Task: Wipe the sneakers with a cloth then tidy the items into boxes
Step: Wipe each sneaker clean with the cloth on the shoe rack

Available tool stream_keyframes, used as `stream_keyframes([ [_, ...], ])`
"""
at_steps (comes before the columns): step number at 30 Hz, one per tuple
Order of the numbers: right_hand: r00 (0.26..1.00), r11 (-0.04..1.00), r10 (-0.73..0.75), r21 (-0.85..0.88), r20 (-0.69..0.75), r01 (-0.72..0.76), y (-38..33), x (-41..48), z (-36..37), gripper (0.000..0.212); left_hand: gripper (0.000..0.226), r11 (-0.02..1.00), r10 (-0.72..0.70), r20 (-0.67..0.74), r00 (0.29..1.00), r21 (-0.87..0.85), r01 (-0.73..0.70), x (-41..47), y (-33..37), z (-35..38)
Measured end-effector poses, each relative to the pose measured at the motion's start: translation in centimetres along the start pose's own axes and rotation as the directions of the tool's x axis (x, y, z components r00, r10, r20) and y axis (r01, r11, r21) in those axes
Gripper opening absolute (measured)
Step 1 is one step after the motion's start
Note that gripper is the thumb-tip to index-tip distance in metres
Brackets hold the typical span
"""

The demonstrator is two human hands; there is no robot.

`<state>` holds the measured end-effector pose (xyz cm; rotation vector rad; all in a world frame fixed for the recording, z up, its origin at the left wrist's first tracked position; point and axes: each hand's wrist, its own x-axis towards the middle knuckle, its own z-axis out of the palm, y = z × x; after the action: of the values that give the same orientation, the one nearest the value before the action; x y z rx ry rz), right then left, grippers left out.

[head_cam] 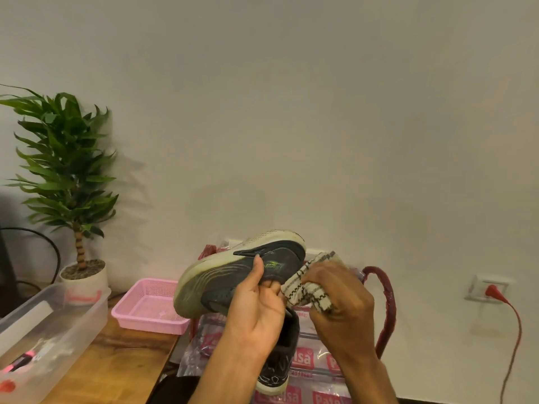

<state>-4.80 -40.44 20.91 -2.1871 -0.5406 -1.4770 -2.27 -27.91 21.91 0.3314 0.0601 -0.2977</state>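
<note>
A dark grey sneaker with a dirty white sole is held up in the air, tipped on its side, sole toward the upper left. My left hand grips it by the collar, thumb on the side panel. My right hand is bunched around a cream cloth with black stitched lines, pressed against the sneaker's heel end. A second dark sneaker lies below my hands, partly hidden by my left wrist.
A pink mesh basket and a clear plastic box sit on the wooden table at left, beside a potted plant. A clear printed bag with maroon handles lies under my hands. A red plug and cord hang at the wall socket.
</note>
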Motion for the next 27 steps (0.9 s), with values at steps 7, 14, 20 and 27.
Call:
stream_keyframes([
  [7, 0.894, 0.955, 0.297, 0.131, -0.335, -0.268, -0.7, 1.7, -0.2, 0.047, 0.048, 0.997, 0.043, 0.061, 0.997, 0.058, -0.046, -0.3, -0.1, -0.1],
  [14, 0.995, 0.992, 0.093, 0.091, -0.042, -0.088, -1.9, -0.2, 2.4, 0.060, 0.040, 0.983, 0.061, 0.143, 0.988, 0.162, -0.084, -0.4, -0.2, -0.6],
  [20, 0.952, 0.956, 0.275, 0.145, -0.131, -0.256, -1.6, 0.0, 2.8, 0.075, 0.021, 0.899, 0.196, 0.105, 0.975, 0.379, -0.221, -0.7, -0.7, -0.6],
  [27, 0.995, 0.995, 0.097, 0.027, -0.011, -0.097, -1.3, 0.9, 1.9, 0.053, 0.024, 0.772, 0.300, 0.131, 0.945, 0.549, -0.321, -1.0, -1.4, -1.1],
])
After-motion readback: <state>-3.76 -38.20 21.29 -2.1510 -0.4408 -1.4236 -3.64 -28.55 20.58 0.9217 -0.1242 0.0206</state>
